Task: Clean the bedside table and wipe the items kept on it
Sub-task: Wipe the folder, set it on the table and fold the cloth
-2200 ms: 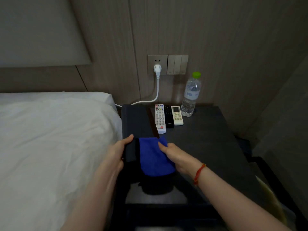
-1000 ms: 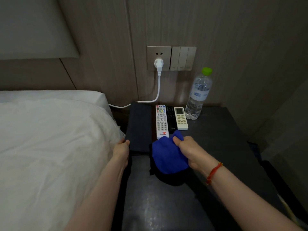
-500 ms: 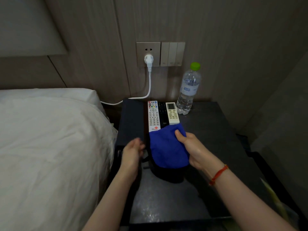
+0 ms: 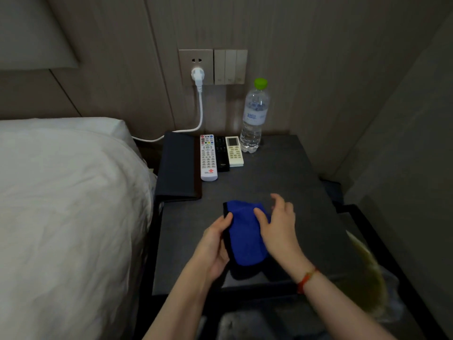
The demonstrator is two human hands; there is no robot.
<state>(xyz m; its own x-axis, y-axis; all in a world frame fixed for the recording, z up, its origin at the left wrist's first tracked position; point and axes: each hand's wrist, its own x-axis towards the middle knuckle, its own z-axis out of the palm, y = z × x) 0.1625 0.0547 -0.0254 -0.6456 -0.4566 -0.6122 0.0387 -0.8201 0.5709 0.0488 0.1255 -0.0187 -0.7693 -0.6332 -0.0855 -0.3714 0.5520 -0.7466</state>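
Two hands now meet on the folded blue microfibre cloth near the front of the dark grey bedside worktop. Half a second ago the left hand was beside the flat dark folder; now its grip pinches the cloth's left edge, while the right hand rests on top, fingers loose, clasping nothing. My guess: she is refolding before wiping. Something dark lies under the cloth; I cannot tell what. Three remotes and the clear water bottle wait behind.
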